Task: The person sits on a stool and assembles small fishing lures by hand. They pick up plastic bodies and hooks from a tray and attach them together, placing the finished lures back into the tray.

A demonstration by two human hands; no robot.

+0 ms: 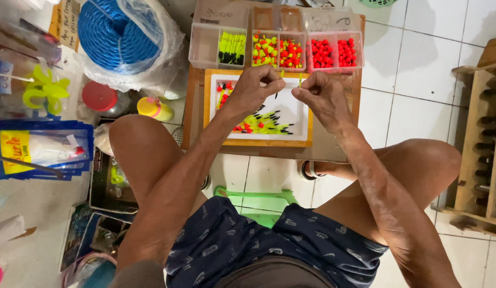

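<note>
I am pinching a small yellow-green float piece (300, 80) in each of my hands — left hand (254, 85), right hand (318, 95) — assembling above the white tray (296, 109); joining them calls for fine alignment

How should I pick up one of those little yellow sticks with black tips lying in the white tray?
Probably pinch a yellow stick at its middle from straight above, thumb and finger across its thin sides. The sticks lie flat and bunched on the white tray, so take one from the pile's edge, where fingers fit.
</note>
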